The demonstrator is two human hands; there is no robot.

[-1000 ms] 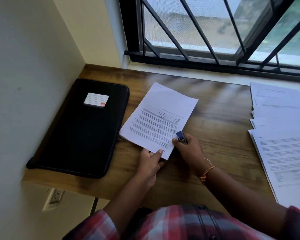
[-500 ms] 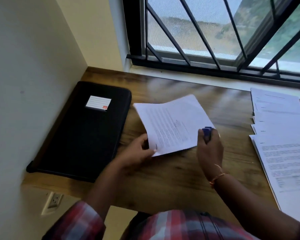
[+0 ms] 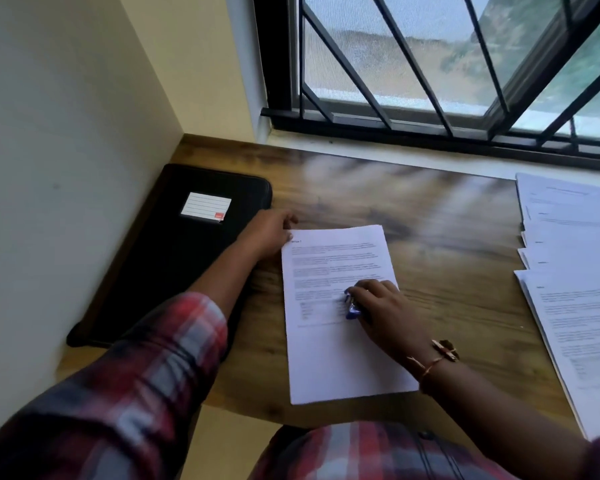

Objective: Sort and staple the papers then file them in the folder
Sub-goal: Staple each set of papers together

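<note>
A set of printed white papers [image 3: 333, 341] lies upright on the wooden desk [image 3: 447, 244] in front of me. My left hand [image 3: 269, 232] holds its top left corner, fingers curled at the edge. My right hand [image 3: 383, 308] rests on the middle of the page and grips a small blue stapler [image 3: 352, 304]. A black zip folder [image 3: 174, 258] with a white label lies shut at the left, by the wall.
Several more printed sheets [image 3: 575, 271] are fanned out along the right side of the desk. A barred window [image 3: 447, 64] runs behind the desk. A cream wall [image 3: 66, 133] closes the left side.
The papers were turned from slanted to upright and laid flat nearer the desk's front edge. My left hand went from the bottom corner to the top left corner. My right hand moved onto the page.
</note>
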